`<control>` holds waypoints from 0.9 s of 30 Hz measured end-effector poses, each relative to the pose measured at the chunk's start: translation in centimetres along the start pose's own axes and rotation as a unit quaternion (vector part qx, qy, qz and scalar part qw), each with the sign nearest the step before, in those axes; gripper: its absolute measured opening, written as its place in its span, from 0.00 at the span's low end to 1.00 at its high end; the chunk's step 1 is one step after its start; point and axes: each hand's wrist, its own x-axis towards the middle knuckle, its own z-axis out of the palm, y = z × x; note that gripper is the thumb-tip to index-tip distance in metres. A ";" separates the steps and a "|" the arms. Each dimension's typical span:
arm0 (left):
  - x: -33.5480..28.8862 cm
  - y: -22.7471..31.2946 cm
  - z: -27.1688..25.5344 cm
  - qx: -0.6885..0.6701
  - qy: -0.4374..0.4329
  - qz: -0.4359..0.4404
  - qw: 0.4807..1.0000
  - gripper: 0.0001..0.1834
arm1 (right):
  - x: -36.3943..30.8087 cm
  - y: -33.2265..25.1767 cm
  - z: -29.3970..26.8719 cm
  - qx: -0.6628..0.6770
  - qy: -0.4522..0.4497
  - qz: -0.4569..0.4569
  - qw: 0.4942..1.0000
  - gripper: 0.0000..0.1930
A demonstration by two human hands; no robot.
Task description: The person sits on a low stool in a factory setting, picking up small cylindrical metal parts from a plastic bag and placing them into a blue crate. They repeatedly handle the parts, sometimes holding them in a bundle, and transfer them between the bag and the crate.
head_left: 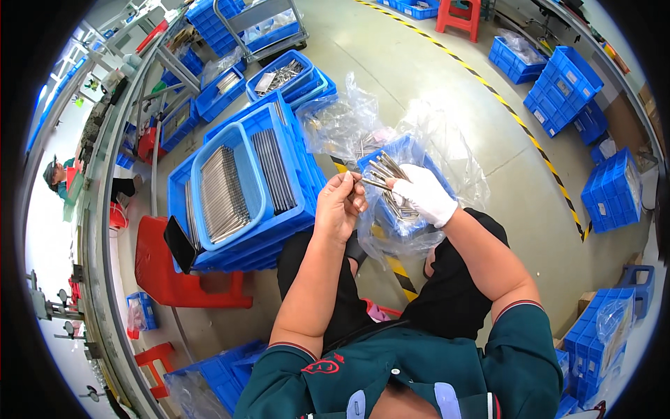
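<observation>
My right hand [427, 197], in a white glove, is closed round several slim metal rods [385, 167] whose ends stick out toward the left. My bare left hand [340, 204] has its thumb and fingers pinched at the tip of one rod; its fingertips partly cover that end. Below both hands is a blue bin [438, 174] lined with clear plastic [457, 143], with more loose rods inside. To the left, a light blue basket [262, 202] holds tightly packed rows of similar rods, resting on a larger blue crate [307, 209] with darker rods beside it.
A dark phone-like slab [181, 244] leans at the crate's near left corner, above a red stool [157, 262]. Beyond the crate stands a bin of metal parts [279, 75] and a trolley [269, 31]. Blue crates [564, 87] line the right side. Yellow-black tape [513, 112] crosses the floor.
</observation>
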 end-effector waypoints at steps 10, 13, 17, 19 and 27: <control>0.4 -0.8 -0.5 0.001 0.035 0.014 0.999 0.10 | -0.6 -1.1 0.8 -0.034 0.023 -0.023 0.999 0.13; 0.5 -1.2 -0.4 0.009 0.039 0.030 0.999 0.11 | -0.6 -1.1 1.3 -0.068 0.046 -0.038 0.996 0.13; 0.4 -1.1 0.2 0.007 0.037 0.046 0.998 0.11 | -0.4 -0.4 1.7 -0.132 0.081 -0.077 0.985 0.12; 0.3 -1.0 0.2 0.008 0.038 0.051 0.998 0.11 | -0.4 -0.5 1.6 -0.145 0.085 -0.081 0.982 0.13; 0.4 -0.3 -0.5 0.044 -0.012 0.025 0.999 0.09 | -0.5 -0.6 0.3 -0.132 0.045 -0.062 0.988 0.12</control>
